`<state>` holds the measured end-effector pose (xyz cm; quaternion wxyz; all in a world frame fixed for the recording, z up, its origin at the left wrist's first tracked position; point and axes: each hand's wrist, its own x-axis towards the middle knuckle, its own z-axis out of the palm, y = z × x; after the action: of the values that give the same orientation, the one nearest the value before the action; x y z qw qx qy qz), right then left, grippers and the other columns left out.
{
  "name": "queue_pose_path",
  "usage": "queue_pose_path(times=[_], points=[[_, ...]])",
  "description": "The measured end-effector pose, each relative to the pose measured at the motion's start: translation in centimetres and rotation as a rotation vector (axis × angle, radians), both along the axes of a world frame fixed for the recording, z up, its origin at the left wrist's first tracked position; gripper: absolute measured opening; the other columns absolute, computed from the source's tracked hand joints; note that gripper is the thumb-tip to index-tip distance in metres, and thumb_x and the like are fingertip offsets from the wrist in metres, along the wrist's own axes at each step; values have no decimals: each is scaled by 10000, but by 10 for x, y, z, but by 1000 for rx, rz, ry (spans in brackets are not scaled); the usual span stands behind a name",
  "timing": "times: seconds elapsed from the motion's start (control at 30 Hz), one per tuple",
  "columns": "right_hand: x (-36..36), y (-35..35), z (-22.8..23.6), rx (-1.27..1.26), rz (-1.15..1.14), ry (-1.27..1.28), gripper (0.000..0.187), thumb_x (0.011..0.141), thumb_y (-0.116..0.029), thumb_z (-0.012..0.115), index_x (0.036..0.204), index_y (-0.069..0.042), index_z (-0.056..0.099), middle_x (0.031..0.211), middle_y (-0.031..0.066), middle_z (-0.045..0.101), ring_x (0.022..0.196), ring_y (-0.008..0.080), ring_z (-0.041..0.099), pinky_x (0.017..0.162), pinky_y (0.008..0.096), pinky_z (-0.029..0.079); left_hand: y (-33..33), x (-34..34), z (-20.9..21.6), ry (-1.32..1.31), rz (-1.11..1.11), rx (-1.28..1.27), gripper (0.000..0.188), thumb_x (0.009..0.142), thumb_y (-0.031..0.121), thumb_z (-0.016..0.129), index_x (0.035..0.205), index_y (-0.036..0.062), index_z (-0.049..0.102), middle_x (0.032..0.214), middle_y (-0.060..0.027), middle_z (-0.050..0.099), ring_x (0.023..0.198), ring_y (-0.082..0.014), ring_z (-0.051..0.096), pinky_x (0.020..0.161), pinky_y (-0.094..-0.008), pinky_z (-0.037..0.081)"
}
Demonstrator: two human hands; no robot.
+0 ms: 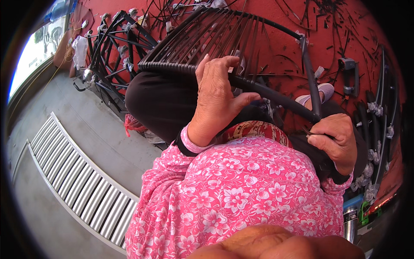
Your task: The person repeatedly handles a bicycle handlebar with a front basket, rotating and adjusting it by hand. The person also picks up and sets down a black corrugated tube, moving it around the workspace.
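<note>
A dark metal frame (281, 98) lies across my lap, with brown plastic strips (207, 36) stretched between its bars. The strips are wound closely round the near bar on the left and spaced wider toward the right, where part of the frame has none. My left hand (217, 93) is held up at the near bar beside the last strips, fingers extended and thumb spread, gripping nothing visible. By the frame's right corner my right hand (334, 140) is closed in a pinch on a thin brown strip (306, 131); only a short end of it shows.
Bare dark frames (114, 45) with plastic-wrapped ends are stacked at the far left. A silver slatted rack (82, 177) lies on the grey floor at left. Strip scraps (340, 26) litter the red floor covering. Wrapped dark tubes (375, 138) and a metal flask (350, 224) are at right.
</note>
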<state>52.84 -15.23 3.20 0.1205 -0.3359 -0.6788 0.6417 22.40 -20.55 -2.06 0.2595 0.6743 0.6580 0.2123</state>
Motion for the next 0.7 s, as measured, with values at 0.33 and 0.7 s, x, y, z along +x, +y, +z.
queue_pose_path(times=[0.33,0.7], points=[[0,9,2,-42,-11,36,103,790,-70,734,772,21,690,682,128,659,602,295,661,579,374,486,21,-14,-4,47,-170,83,634,644,352,899,1174,113,645,1033,-31,668,1028,-258,617,1051,-440,356],[8,-29,47,86,-487,14,206,809,-183,743,804,14,682,730,75,660,670,178,611,646,305,450,52,1,5,-15,-313,377,419,731,391,867,1013,122,711,847,-21,668,807,-250,636,723,-379,503]])
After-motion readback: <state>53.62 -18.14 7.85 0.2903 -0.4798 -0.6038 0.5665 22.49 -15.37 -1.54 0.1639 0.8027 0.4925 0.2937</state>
